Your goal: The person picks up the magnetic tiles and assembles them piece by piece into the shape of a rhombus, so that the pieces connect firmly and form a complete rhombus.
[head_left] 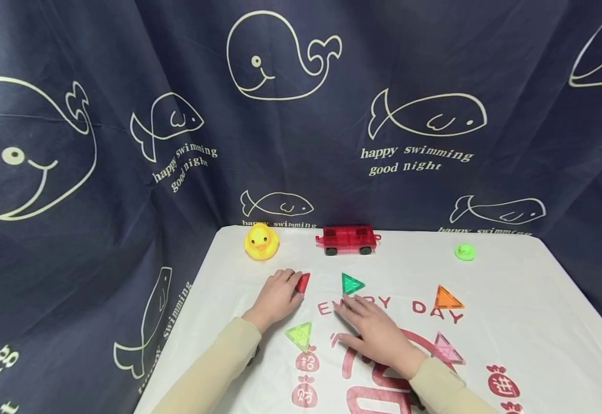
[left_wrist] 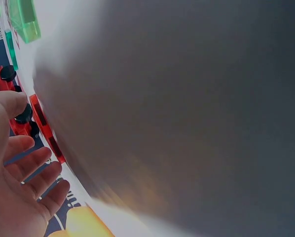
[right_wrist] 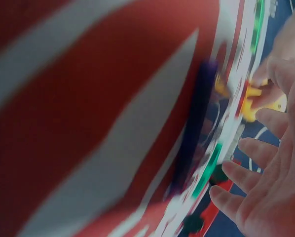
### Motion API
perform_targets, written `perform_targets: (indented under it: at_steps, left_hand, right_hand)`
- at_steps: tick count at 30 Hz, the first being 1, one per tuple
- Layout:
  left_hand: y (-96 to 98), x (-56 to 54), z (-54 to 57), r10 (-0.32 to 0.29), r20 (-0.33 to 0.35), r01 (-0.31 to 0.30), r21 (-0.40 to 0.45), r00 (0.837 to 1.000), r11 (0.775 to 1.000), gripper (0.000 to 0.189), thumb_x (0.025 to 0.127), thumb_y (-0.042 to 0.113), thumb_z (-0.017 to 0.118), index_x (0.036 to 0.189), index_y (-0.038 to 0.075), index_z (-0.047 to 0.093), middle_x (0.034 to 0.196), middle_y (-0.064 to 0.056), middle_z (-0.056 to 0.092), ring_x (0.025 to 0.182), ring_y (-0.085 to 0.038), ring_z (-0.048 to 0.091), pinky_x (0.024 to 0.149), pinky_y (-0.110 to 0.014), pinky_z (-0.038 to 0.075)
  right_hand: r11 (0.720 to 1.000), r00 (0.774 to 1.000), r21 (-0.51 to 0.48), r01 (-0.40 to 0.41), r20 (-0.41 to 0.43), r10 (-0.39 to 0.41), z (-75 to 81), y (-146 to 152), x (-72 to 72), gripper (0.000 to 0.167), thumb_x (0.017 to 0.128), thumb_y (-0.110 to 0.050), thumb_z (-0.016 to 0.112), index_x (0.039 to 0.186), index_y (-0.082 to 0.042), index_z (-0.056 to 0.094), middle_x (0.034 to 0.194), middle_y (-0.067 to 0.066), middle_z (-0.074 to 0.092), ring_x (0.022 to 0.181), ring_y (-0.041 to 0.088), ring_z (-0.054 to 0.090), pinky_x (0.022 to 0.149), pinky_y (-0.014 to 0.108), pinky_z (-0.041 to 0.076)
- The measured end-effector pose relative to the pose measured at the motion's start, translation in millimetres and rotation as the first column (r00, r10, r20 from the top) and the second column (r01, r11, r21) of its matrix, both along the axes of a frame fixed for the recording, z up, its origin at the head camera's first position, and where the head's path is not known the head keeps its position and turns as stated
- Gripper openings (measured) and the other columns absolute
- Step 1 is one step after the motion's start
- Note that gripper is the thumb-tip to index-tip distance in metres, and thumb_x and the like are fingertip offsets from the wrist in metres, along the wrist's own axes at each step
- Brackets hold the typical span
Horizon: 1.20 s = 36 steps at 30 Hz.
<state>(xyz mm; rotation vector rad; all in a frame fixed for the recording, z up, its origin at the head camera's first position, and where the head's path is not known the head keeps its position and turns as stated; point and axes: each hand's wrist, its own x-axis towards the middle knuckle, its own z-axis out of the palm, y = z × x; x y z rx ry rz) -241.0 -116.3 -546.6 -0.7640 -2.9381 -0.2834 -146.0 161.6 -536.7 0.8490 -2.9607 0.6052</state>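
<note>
My left hand (head_left: 278, 295) lies on the white tablecloth (head_left: 513, 322) with its fingertips against a small red tile (head_left: 303, 283). The left wrist view shows this hand (left_wrist: 19, 173) with fingers spread and nothing gripped, the red tile (left_wrist: 45, 129) just beyond them. My right hand (head_left: 376, 331) rests flat, fingers straight, its tips just short of a green triangle tile (head_left: 351, 283). In the blurred right wrist view the right hand (right_wrist: 271, 187) is spread beside the green tile's edge (right_wrist: 207, 170).
A yellow rubber duck (head_left: 261, 241), a red wheeled car base (head_left: 347, 238) and a small green toy (head_left: 464, 252) stand along the far edge. A light green triangle (head_left: 299, 334), an orange one (head_left: 445, 299) and a pink one (head_left: 445, 349) lie flat. Dark whale-print curtains surround the table.
</note>
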Motion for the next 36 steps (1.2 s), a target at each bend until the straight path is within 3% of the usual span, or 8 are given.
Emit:
perform_targets:
  at_steps: [10,16,26,36]
  left_hand:
    - [3.2,-2.1,-0.8,0.034,-0.023,-0.034,-0.016,0.999,0.999,0.054,0.1,0.031,0.071,0.144,0.001,0.059,0.132,-0.013,0.062,0.119,-0.03,0.057,0.102,-0.047,0.048]
    - [6.6,-0.9,2.1,0.084,0.007,-0.084,-0.044,0.996,0.996,0.054,0.101,0.034,0.07,0.143,0.002,0.06,0.133,-0.012,0.062,0.119,-0.028,0.058,0.101,-0.046,0.049]
    - [10.8,-0.7,2.1,0.141,0.02,-0.14,-0.027,0.99,0.99,0.044,0.1,0.034,0.072,0.131,0.003,0.068,0.124,-0.011,0.062,0.111,-0.028,0.058,0.094,-0.046,0.05]
    - [14.7,-1.3,6.7,0.176,0.063,-0.176,-0.002,0.982,0.984,0.042,0.097,0.031,0.076,0.126,0.002,0.071,0.119,-0.012,0.062,0.107,-0.03,0.058,0.09,-0.047,0.049]
  right_hand:
    - [0.997,0.997,0.038,-0.073,0.016,0.072,-4.0,-52,8.1,0.062,0.098,-0.053,0.068,0.147,-0.017,0.061,0.153,0.013,0.053,0.14,0.041,0.048,0.109,0.062,0.042]
    - [0.993,0.988,0.043,-0.107,-0.104,0.111,-1.8,-74,14.9,0.053,0.096,-0.045,0.073,0.136,-0.012,0.069,0.133,0.009,0.064,0.12,0.029,0.06,0.098,0.051,0.052]
    - [0.994,0.971,0.099,-0.042,-0.229,0.064,-6.9,-90,21.7,0.051,0.09,-0.048,0.078,0.125,-0.011,0.075,0.121,0.006,0.064,0.105,0.025,0.062,0.082,0.045,0.057]
    - [0.994,0.966,0.102,-0.036,-0.252,0.061,-10.1,-93,21.2,0.047,0.089,-0.045,0.079,0.122,-0.012,0.077,0.118,0.007,0.064,0.102,0.025,0.062,0.08,0.044,0.056]
